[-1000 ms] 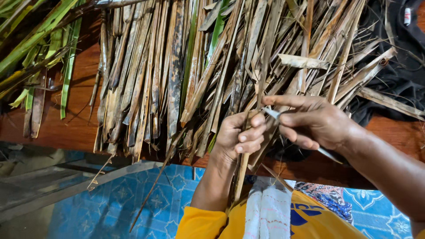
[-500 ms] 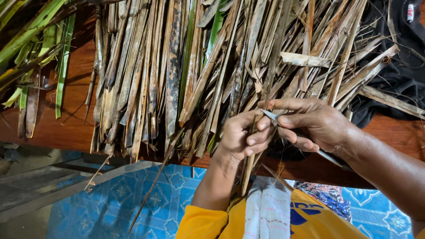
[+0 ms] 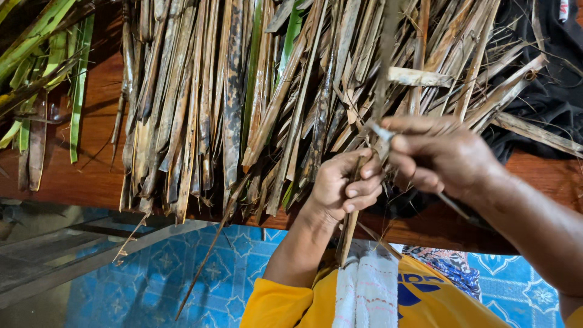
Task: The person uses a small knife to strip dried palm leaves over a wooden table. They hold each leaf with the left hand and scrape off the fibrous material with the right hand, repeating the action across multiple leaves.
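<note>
My left hand is closed around a dry brown palm leaf strip that hangs down past the table edge toward my lap. My right hand is closed on a small knife, its metal blade against the strip just above my left fingers and its dark handle poking out below my palm. Both hands work at the front of a big pile of dried palm leaves on a reddish wooden table.
Green fresh leaves lie at the table's left end. Dark cloth sits at the right behind the pile. A white cloth covers my lap over a yellow garment. Blue patterned floor tiles show below.
My right hand with the knife has moved a little up along the strip; my left hand keeps its hold. The view has shifted slightly.
</note>
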